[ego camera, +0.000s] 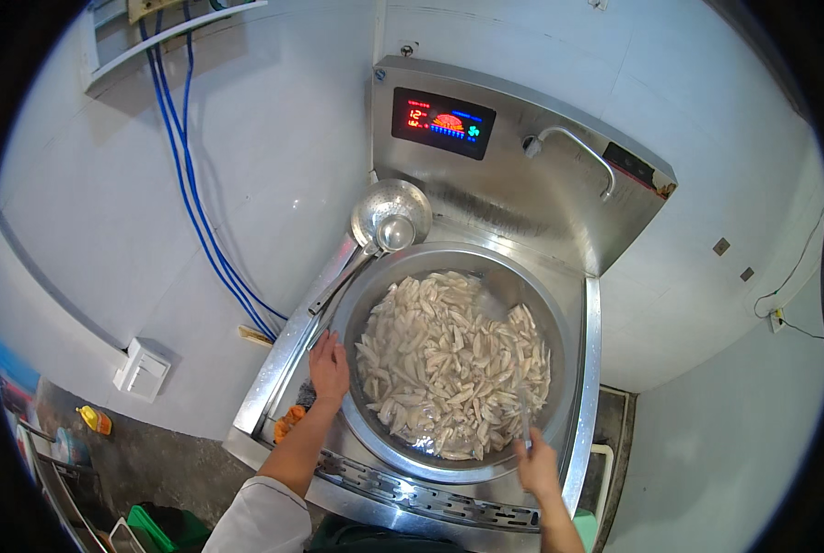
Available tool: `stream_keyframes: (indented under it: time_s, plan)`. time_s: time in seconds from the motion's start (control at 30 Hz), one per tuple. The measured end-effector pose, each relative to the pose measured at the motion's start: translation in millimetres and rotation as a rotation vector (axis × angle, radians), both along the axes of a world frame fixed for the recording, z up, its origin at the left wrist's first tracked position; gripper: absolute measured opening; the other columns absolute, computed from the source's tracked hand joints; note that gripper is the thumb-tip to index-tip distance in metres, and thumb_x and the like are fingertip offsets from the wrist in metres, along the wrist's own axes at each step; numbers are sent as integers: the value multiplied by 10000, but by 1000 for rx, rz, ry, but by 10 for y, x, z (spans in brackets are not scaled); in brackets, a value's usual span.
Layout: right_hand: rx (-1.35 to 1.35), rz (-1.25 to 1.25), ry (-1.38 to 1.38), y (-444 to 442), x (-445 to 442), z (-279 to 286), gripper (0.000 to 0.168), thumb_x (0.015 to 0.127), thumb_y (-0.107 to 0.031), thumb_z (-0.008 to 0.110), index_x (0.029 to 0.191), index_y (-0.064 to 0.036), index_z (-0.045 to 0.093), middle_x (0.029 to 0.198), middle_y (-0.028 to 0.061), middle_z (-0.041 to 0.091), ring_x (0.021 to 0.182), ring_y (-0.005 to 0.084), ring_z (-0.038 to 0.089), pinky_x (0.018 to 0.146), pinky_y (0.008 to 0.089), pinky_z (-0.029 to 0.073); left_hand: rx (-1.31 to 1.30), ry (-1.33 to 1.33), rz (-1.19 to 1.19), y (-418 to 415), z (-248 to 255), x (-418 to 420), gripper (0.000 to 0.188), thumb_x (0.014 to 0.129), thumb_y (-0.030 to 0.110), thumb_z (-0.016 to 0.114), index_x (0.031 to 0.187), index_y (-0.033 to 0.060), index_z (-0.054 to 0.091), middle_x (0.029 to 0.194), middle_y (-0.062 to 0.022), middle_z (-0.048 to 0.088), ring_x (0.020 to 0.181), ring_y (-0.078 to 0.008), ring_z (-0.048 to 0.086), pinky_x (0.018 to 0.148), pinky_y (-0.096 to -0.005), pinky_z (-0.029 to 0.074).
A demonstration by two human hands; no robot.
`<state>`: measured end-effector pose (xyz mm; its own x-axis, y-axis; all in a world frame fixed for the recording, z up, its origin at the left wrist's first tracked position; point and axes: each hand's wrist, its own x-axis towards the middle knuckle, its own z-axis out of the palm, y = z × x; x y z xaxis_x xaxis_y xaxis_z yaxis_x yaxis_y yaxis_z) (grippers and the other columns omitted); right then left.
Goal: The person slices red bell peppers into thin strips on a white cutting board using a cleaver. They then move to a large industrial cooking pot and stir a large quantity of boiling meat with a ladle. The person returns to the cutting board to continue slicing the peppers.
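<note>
A wide steel basin (453, 477) sits on the steel stove. Many pale, elongated pieces of food (446, 366) lie in cloudy liquid inside it. My left hand (329, 368) rests at the basin's left rim, fingers pointing away from me, with no tool in it. At the lower right rim, my right hand (539, 462) grips the metal handle (526, 425) of a utensil that slants into the basin. Its far end is hard to make out among the food and steam.
A perforated steel strainer (398, 193) and a ladle (396, 233) lie left of the basin. Behind stands a panel with a lit display (443, 123) and a faucet (577, 138). Orange scrubbing material (288, 423) sits near my left forearm. Blue cables (189, 173) run down the wall.
</note>
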<state>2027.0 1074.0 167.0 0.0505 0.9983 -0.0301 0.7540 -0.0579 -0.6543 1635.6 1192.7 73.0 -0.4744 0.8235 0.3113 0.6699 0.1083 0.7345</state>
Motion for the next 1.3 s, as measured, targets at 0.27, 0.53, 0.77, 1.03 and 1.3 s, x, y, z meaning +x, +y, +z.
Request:
stream_keyframes:
  time_s: [0.27,0.53,0.77,1.03,1.3]
  plan:
    - [-276,32,-250,1,681,-268,331,865,-88,540,1108,58,369,668,263,601,534,407,608,473,463,483,43,-60,-32,7,-34,2,370,961,245,447,1225,36,599,1340,-173,509,1191,-352,469,1027,-411,353]
    - [-788,18,590,465,-195,85,208,849,21,485,997,-45,354,523,54,436,342,157,420,316,335,390,24,-65,2,-14,23,-8,352,956,224,463,1217,37,606,1322,-165,525,1183,-343,482,1015,-404,372]
    - [-1053,-43,1106,303,-231,230,227,873,53,496,952,-133,393,511,6,330,321,100,325,262,297,299,23,-66,6,-6,64,14,346,959,223,455,1210,42,611,1308,-172,533,1162,-344,495,1004,-402,383]
    - [-1128,-16,1630,-460,-98,139,166,921,28,458,957,-129,420,507,-12,328,287,68,294,237,252,210,46,-19,-20,0,9,-17,369,969,256,431,1208,36,606,1303,-176,535,1174,-364,483,1013,-421,365]
    - [-1024,-3,1453,-747,-87,520,180,908,45,463,960,-109,385,478,-8,302,284,70,279,251,254,194,36,-31,-4,-1,-9,-34,359,964,251,436,1208,52,608,1311,-172,532,1196,-355,480,1045,-437,335]
